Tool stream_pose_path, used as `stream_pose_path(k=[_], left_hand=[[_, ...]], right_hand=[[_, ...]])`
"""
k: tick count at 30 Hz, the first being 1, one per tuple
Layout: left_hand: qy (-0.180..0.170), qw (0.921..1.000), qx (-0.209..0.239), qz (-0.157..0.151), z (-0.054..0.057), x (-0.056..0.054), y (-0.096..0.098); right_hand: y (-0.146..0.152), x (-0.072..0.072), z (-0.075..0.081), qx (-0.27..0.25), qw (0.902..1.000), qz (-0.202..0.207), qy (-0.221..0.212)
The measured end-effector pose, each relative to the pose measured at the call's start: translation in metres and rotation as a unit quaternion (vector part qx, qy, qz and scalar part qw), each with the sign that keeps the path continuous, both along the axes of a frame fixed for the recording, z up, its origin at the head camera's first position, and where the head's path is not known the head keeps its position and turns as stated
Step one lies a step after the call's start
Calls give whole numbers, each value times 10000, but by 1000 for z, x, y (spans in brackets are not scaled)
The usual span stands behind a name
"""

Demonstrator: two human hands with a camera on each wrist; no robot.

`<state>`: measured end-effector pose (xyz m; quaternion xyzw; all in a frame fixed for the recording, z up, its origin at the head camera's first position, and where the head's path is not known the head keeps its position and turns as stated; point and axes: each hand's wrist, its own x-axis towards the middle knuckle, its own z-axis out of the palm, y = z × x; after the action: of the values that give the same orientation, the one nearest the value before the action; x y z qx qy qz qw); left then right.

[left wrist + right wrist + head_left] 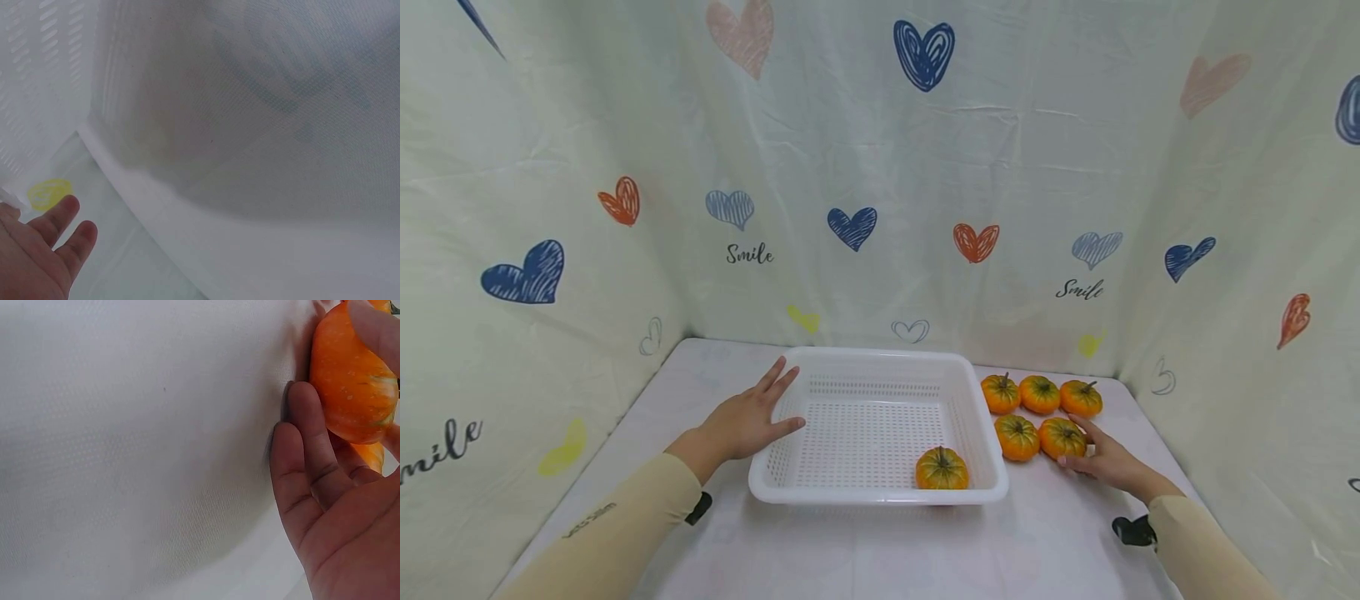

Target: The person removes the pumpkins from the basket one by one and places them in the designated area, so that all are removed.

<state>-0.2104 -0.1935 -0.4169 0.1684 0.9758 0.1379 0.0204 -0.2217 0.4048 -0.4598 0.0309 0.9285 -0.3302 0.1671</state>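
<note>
My right hand [1108, 460] grips a small orange-and-green pumpkin [1062, 438], the right one of the front pair on the table. In the right wrist view the thumb lies over that pumpkin [353, 375] and fingers reach along its side. Spread fingers of my left hand [741, 423] rest at the left rim of a white plastic basket [880, 497]; in the left wrist view part of this hand [37, 256] shows beside the perforated wall. One pumpkin [942, 469] sits inside the basket, at its near right corner.
Beside the gripped pumpkin sits another pumpkin [1017, 437]. Behind them stands a row of three, with a left pumpkin [1001, 394], a middle pumpkin [1040, 395] and a right pumpkin [1081, 399]. A white cloth covers the table [865, 550]; heart-printed curtains [880, 150] surround it.
</note>
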Motion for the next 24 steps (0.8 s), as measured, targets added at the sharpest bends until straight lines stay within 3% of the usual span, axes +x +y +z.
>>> stream_pose_path(k=[6, 16, 24], left_hand=[[-6, 10000, 38, 10, -1, 1, 0], [-18, 9999, 106, 6, 2, 2, 2], [17, 9999, 103, -26, 1, 2, 1]], right_hand=[[1, 5, 10, 73, 9998, 158, -30], [12, 2, 61, 378, 9967, 594, 411], [-39, -18, 111, 210, 9874, 1128, 1090]])
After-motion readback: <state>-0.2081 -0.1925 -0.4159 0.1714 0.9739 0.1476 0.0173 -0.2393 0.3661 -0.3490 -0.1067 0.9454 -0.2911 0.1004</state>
